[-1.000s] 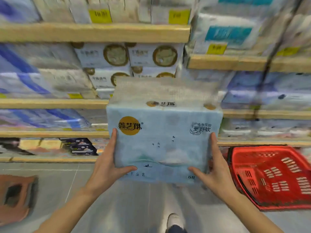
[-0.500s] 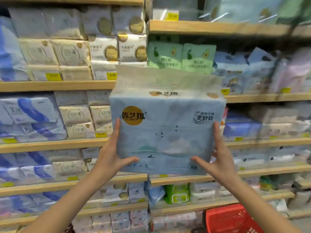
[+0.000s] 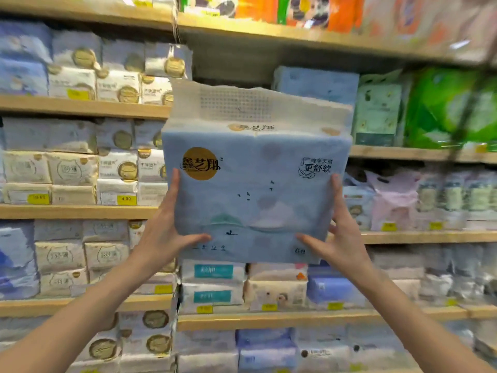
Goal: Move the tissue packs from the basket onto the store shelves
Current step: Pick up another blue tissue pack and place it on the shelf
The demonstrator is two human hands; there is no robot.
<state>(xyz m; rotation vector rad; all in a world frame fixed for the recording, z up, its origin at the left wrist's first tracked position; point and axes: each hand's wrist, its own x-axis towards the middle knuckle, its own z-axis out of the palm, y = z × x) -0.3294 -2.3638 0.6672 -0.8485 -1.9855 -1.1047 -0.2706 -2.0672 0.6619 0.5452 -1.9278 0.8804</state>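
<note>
At the far left, wooden shelves [image 3: 80, 107] are stocked with stacked white and cream tissue packs [image 3: 118, 86] bearing round gold emblems; yellow price tags [image 3: 124, 199] are fixed along the shelf edges. Blue-patterned packs [image 3: 16, 265] are seen at the left margin, blurred.

The left hand [image 3: 161, 232] is raised in front of these shelves. Its fingers [image 3: 174, 189] are extended upward and laid flat against the left side of the pale blue tissue pack [image 3: 255, 195], while the thumb is pressed across the lower front face. The hand is spread wide around the pack's edge, not curled closed.

The pale blue tissue pack is held upright in mid-air, in the centre of the view, in front of the shelving and clear of every shelf board. A gold circular logo [image 3: 200, 163] is printed at its upper left, black characters at its upper right, and a perforated white flap [image 3: 258, 106] stands above its top edge.

The right hand [image 3: 340, 238] is applied in mirror fashion: fingers are extended up the right side of the pack, and the thumb is laid over the lower front corner. The pack is thus clamped between both palms.

Behind and right of the pack, a blue pack [image 3: 317, 82] sits on an upper shelf, with pale green packs [image 3: 377, 114] and bright green packs [image 3: 446, 109] beside it. Lilac and white packs [image 3: 398, 200] occupy the shelf below. Detail at the far right is blurred.
</note>
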